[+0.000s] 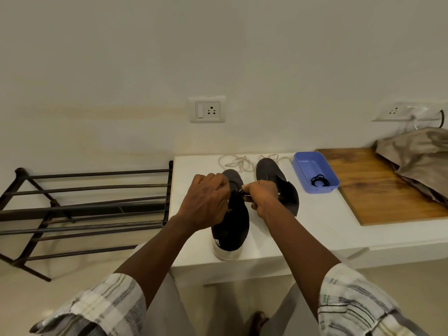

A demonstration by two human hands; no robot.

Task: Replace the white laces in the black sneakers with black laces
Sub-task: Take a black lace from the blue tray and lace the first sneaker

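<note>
Done: white laces (pixel 236 163) lay pulled out at the white table's (pixel 315 226) far edge, beyond both sneakers.
In hand: left hand (pixel 203 202) curled its fingers on the near sneaker (pixel 230 221), heel at the front edge; right hand (pixel 263 197) pinched a black lace (pixel 243 194) there.
Left: most eyelets, I judged; the second sneaker (pixel 269 169) stood bare, its coiled lace (pixel 320 180) in the blue tray (pixel 303 163).
Around: shoe rack (pixel 84 207) left, wooden board (pixel 378 190) right; neither in the way.

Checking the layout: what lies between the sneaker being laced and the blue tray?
In the head view, the other black sneaker stands there on the white table.
</note>
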